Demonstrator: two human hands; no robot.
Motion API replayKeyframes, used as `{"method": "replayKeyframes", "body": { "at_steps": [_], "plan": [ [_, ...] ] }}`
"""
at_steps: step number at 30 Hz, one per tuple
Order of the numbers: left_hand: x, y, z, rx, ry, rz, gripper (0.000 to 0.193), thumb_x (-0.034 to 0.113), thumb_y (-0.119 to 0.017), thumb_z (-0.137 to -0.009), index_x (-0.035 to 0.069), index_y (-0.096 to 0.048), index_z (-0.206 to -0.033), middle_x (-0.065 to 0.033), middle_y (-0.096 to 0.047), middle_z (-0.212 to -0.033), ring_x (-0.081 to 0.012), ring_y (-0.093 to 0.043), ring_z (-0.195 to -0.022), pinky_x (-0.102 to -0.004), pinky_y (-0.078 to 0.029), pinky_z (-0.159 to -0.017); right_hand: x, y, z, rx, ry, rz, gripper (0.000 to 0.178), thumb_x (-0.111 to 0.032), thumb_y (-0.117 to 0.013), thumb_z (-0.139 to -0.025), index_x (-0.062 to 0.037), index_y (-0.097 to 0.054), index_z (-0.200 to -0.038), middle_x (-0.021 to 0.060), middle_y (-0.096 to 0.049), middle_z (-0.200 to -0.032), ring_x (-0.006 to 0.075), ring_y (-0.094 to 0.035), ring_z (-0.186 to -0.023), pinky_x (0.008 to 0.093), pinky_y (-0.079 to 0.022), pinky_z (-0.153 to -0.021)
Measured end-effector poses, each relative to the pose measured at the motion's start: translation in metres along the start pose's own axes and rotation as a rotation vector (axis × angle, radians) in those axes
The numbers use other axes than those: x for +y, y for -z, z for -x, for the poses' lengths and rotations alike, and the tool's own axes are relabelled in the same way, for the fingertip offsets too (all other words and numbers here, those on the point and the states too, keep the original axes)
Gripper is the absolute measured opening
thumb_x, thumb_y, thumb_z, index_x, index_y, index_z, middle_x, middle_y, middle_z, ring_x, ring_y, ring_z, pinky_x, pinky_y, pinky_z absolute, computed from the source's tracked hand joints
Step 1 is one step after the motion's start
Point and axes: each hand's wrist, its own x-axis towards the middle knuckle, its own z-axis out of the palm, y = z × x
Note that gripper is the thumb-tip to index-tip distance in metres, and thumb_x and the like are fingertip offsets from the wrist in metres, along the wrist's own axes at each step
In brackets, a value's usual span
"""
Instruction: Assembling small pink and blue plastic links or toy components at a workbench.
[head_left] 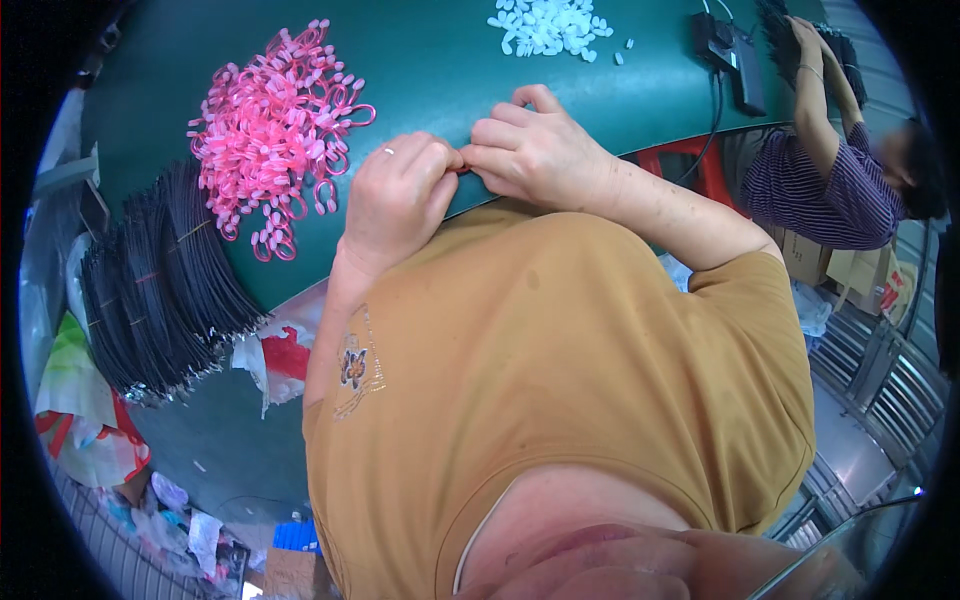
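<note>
My left hand (398, 190) and right hand (535, 150), both pinched nearly closed, grip 1 small reddish piece (462, 170) near the edge of the green table (420, 80), likely light, bendy and easily dropped, best taken by its ends, though my fingers mostly hide it.

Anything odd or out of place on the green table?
Only minor: two small white pieces lie apart, to the right of the white pile, as if strayed. The pink loops are loosely heaped; I can't make out any damage.
</note>
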Motion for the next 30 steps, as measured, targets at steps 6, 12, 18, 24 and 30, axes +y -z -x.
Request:
{"method": "replayKeyframes", "body": {
  "at_steps": [6, 12, 18, 24, 30],
  "plan": [
    [0.006, 0.001, 0.001, 0.135, 0.012, 0.04, 0.029, -0.005, -0.078, -0.083, 0.007, -0.068, -0.107, -0.0091, -0.075, -0.097, -0.0296, -0.075, -0.087, -0.041, -0.058, -0.074, 0.012, 0.006, -0.007, -0.009, -0.119, -0.239, 0.01, -0.015, -0.079, -0.09, -0.0157, -0.071, -0.096, -0.0024, -0.062, -0.088, 0.0193, -0.065, -0.087, 0.0439, -0.047, -0.099],
    [0.003, 0.013, 0.006, 0.353, -0.246, 0.109, 0.038, -0.011, -0.075, -0.078, 0.005, -0.068, -0.112, -0.0121, -0.077, -0.098, -0.0303, -0.074, -0.08, -0.0402, -0.06, -0.071, 0.018, -0.015, -0.09, 0.158, -0.204, -0.569, 0.019, -0.023, -0.072, -0.1, -0.0108, -0.076, -0.114, 0.0072, -0.078, -0.1, 0.028, -0.076, -0.093, 0.0415, -0.059, -0.089],
    [0.003, 0.018, 0.006, 0.327, -0.187, 0.124, 0.032, -0.013, -0.073, -0.08, 0.004, -0.068, -0.106, -0.0144, -0.077, -0.093, -0.0292, -0.075, -0.081, -0.0365, -0.06, -0.071, 0.108, -0.032, -0.138, 0.161, -0.242, -0.155, 0.031, -0.029, -0.068, -0.101, -0.0187, -0.077, -0.128, 0.0127, -0.077, -0.114, 0.0354, -0.077, -0.103, 0.0476, -0.062, -0.089],
    [0.003, 0.014, 0.003, 0.264, -0.177, 0.132, 0.03, -0.012, -0.074, -0.079, 0.005, -0.07, -0.104, -0.0121, -0.078, -0.094, -0.0277, -0.075, -0.081, -0.0371, -0.059, -0.07, 0.188, -0.044, -0.145, 0.046, -0.397, 0.41, 0.033, -0.038, -0.071, -0.101, -0.02, -0.08, -0.127, 0.0068, -0.074, -0.123, 0.0293, -0.07, -0.123, 0.054, -0.054, -0.098],
    [0.005, 0.015, 0.005, 0.269, -0.14, 0.115, 0.029, -0.012, -0.074, -0.079, 0.006, -0.071, -0.103, -0.0109, -0.078, -0.094, -0.0279, -0.075, -0.08, -0.0378, -0.059, -0.07, 0.164, -0.007, -0.101, -0.098, -0.262, 0.215, 0.03, -0.035, -0.072, -0.103, -0.0162, -0.081, -0.125, 0.009, -0.074, -0.123, 0.028, -0.071, -0.117, 0.0465, -0.055, -0.098]
  ]
}}
